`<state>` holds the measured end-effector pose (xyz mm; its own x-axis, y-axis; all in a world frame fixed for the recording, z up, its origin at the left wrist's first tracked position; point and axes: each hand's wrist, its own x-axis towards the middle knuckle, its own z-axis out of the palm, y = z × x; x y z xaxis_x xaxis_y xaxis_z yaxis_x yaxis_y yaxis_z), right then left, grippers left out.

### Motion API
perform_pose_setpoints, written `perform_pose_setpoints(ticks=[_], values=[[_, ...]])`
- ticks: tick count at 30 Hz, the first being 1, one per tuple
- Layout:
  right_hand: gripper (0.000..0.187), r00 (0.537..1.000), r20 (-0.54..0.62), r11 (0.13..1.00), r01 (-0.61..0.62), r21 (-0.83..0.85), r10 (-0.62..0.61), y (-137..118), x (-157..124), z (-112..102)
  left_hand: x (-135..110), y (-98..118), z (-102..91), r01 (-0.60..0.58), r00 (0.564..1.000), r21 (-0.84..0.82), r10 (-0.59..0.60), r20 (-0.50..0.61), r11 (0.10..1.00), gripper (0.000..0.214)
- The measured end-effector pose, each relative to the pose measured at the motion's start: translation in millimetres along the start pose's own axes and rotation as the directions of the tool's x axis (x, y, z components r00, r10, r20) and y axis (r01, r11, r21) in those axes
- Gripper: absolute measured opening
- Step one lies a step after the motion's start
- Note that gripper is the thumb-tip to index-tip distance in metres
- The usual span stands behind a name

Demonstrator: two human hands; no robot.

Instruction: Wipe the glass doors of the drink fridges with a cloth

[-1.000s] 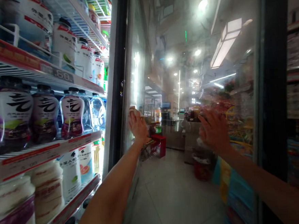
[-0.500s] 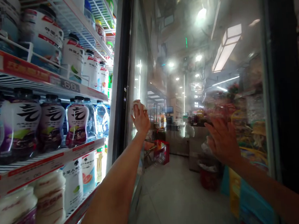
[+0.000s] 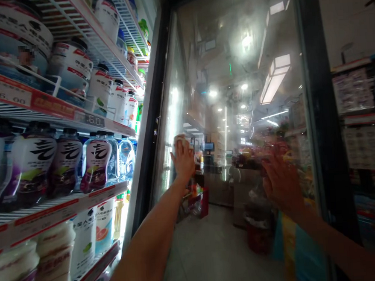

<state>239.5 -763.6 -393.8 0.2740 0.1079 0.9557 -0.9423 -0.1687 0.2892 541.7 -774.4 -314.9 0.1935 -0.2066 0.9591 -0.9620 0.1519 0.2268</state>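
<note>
My left hand (image 3: pixel 184 160) reaches up to the left part of the glass door (image 3: pixel 211 109), near its dark side frame. Its fingers press a crumpled white cloth (image 3: pixel 178 142), or perhaps tissue, flat on the pane; much of it is hidden under them. Over the lower right of the same pane, my right hand (image 3: pixel 282 183) is held up with fingers spread and nothing in it. It is dim and slightly blurred, and I cannot tell whether its palm touches the glass. Smears and hazy streaks show on the pane.
Left of the door, lit fridge shelves (image 3: pixel 102 120) hold white-labelled bottles (image 3: pixel 70 67), purple drink bottles (image 3: pixel 33 164) and cream-coloured bottles (image 3: pixel 54 257). Through the pane appear a tiled floor (image 3: pixel 201 251), a red bin (image 3: pixel 258 236) and shop goods. Packaged goods (image 3: pixel 352 90) hang at right.
My left hand and the cloth appear slightly lower and further right in view. The camera view has shifted, showing more of the door's right frame and the goods beyond. My right hand stays spread.
</note>
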Motion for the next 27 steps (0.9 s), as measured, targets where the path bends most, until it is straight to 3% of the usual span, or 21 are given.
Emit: perform_pose_setpoints(ticks=[2,4,5,7,9,10,12,14,15,16,18,19,20,21,22,24,25,26,27], values=[[0.046,1.0,0.009,1.0,-0.008,0.019,0.008,-1,0,0,-11,23,3.1,-0.295,0.953,-0.027,0.296,0.063,0.955,0.047],[0.046,1.0,0.01,0.999,-0.016,0.038,0.016,0,-1,0,-20,36,5.9,-0.44,0.891,-0.056,0.443,0.093,0.896,0.046],[0.046,1.0,0.006,0.999,-0.018,0.046,0.018,0,-1,0,-21,35,7.0,-0.41,0.906,-0.061,0.414,0.088,0.91,0.047],[0.046,1.0,-0.007,0.998,-0.013,0.06,0.014,1,-1,1,-18,24,8.7,-0.168,0.985,-0.066,0.17,0.029,0.984,0.048],[0.048,1.0,-0.023,0.997,-0.001,0.075,0.002,2,-2,1,-10,10,9.7,0.095,0.995,-0.089,-0.099,-0.031,0.991,0.048],[0.049,1.0,-0.03,0.996,0.005,0.086,-0.002,2,-2,1,-8,7,10.1,0.161,0.985,-0.097,-0.167,-0.049,0.982,0.048],[0.05,0.999,-0.04,0.993,0.001,0.117,0.004,2,-2,1,-9,17,11.0,0.109,0.992,-0.087,-0.113,-0.049,0.99,0.047],[0.052,0.999,-0.033,0.987,-0.022,0.159,0.028,2,-2,1,-21,45,13.1,-0.136,0.991,-0.069,0.136,-0.011,0.988,0.047],[0.053,0.999,-0.027,0.983,-0.036,0.183,0.042,2,-2,0,-30,62,14.5,-0.299,0.953,-0.073,0.301,0.014,0.951,0.046],[0.054,0.998,-0.022,0.977,-0.047,0.21,0.053,3,-1,-1,-40,80,16.1,-0.467,0.881,-0.089,0.472,0.035,0.88,0.045],[0.056,0.997,-0.026,0.96,-0.062,0.272,0.072,6,1,-4,-58,106,19.1,-0.731,0.671,-0.13,0.74,0.044,0.67,0.044],[0.057,0.996,-0.033,0.951,-0.071,0.302,0.085,9,2,-6,-64,113,20.3,-0.804,0.578,-0.142,0.815,0.041,0.577,0.044],[0.058,0.994,-0.037,0.942,-0.084,0.326,0.102,12,3,-8,-65,114,21.2,-0.835,0.532,-0.143,0.846,0.04,0.531,0.044],[0.059,0.992,-0.036,0.935,-0.101,0.341,0.121,15,3,-11,-64,111,21.6,-0.823,0.553,-0.133,0.832,0.038,0.553,0.045],[0.06,0.99,-0.031,0.93,-0.121,0.348,0.141,18,3,-13,-60,105,21.5,-0.76,0.641,-0.114,0.767,0.033,0.64,0.046],[0.06,0.984,-0.024,0.926,-0.156,0.345,0.175,23,2,-16,-49,92,20.8,-0.49,0.871,-0.072,0.491,0.0,0.869,0.048],[0.06,0.983,-0.026,0.925,-0.164,0.341,0.184,25,1,-17,-45,89,20.5,-0.355,0.935,-0.058,0.354,-0.018,0.933,0.047],[0.059,0.982,-0.03,0.926,-0.166,0.338,0.187,26,0,-17,-43,89,20.5,-0.288,0.957,-0.052,0.287,-0.026,0.956,0.047],[0.058,0.982,-0.037,0.928,-0.162,0.336,0.185,27,-1,-17,-45,92,21.0,-0.309,0.951,-0.051,0.308,-0.023,0.95,0.047]])
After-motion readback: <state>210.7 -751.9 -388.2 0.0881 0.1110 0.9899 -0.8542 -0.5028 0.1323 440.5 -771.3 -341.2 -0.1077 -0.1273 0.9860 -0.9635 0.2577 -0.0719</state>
